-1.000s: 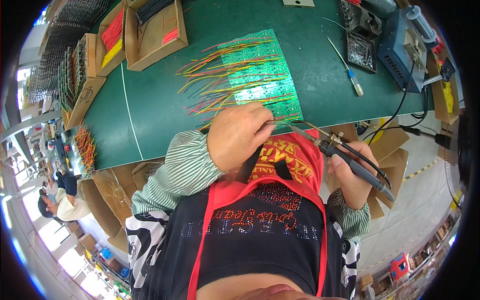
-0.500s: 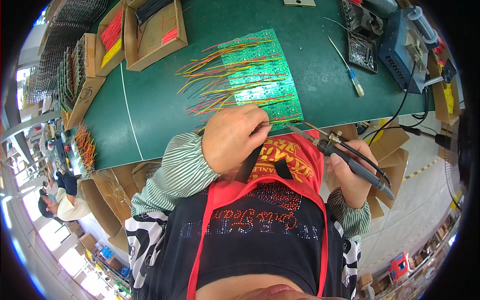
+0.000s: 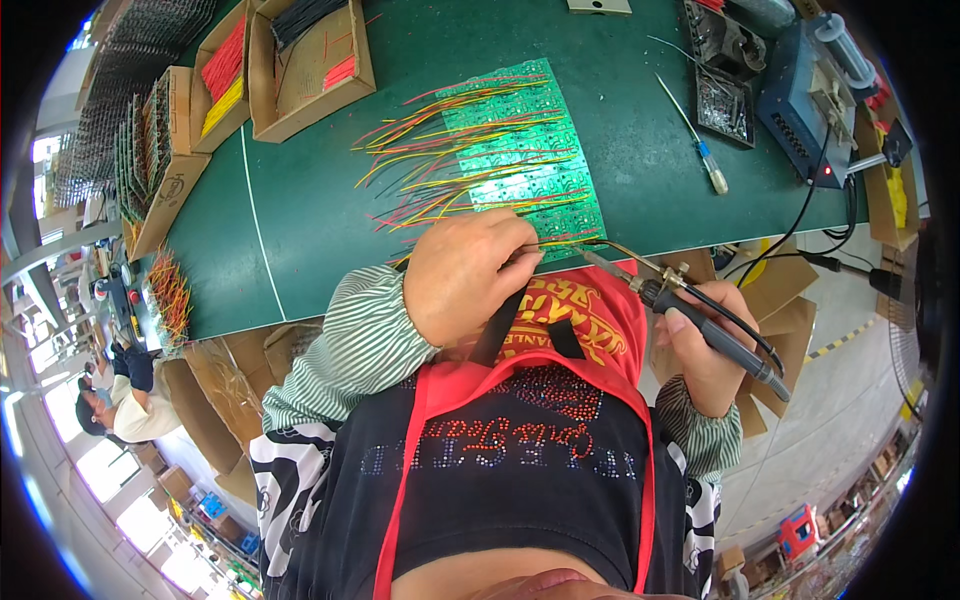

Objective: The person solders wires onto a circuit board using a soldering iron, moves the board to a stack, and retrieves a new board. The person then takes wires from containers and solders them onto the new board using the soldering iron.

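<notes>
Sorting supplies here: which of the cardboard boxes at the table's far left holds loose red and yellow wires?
The narrow cardboard box, second from the left, with red wires above yellow. The wider box beside it has mostly black wires; the outermost box holds upright green boards.

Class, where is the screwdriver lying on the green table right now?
The screwdriver lies on the table's right side, between the green circuit board and the blue box.

Box at 11 o'clock: open brown cardboard box (image 3: 310, 60) on the green surface (image 3: 300, 230), holding black and red wire bundles.
Box at 10 o'clock: narrower open cardboard box (image 3: 222, 75) just beside it, red and yellow wires inside.
Box at the surface's left edge: brown cardboard box (image 3: 165, 185) with upright green boards.
Screens, signs: none visible.
</notes>
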`<state>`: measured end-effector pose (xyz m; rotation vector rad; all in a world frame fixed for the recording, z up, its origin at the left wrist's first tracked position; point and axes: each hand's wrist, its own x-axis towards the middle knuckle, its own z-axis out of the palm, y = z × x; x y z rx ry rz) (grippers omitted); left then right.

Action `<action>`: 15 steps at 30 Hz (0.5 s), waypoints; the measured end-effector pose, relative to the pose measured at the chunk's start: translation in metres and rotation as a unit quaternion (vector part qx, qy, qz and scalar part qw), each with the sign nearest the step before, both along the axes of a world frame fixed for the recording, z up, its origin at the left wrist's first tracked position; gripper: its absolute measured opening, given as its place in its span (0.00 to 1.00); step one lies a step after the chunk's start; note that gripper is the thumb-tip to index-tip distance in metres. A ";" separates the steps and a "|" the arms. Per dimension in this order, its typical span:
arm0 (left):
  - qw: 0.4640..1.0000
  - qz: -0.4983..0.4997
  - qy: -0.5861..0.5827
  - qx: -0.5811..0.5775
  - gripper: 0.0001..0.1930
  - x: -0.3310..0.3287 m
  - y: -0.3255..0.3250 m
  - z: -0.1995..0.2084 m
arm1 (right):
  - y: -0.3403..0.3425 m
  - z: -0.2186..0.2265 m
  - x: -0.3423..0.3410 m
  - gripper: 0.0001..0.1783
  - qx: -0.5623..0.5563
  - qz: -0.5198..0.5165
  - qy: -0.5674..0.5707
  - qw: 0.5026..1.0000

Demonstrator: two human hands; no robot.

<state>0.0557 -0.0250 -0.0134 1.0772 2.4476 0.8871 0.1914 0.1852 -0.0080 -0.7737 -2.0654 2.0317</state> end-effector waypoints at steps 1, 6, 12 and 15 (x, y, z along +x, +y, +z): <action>1.000 -0.001 0.000 0.000 0.06 0.000 0.000 0.000 | 0.002 0.000 0.001 0.10 0.000 -0.001 0.000 1.000; 1.000 0.003 -0.008 -0.015 0.06 0.001 0.000 0.002 | 0.006 0.003 0.003 0.11 0.019 0.000 -0.013 1.000; 0.993 0.068 0.097 -0.013 0.05 -0.015 -0.015 0.025 | 0.006 0.002 0.006 0.10 0.005 -0.021 0.000 1.000; 0.988 0.055 0.144 -0.017 0.05 -0.018 -0.007 0.031 | 0.012 -0.003 0.009 0.10 0.036 -0.005 0.004 0.999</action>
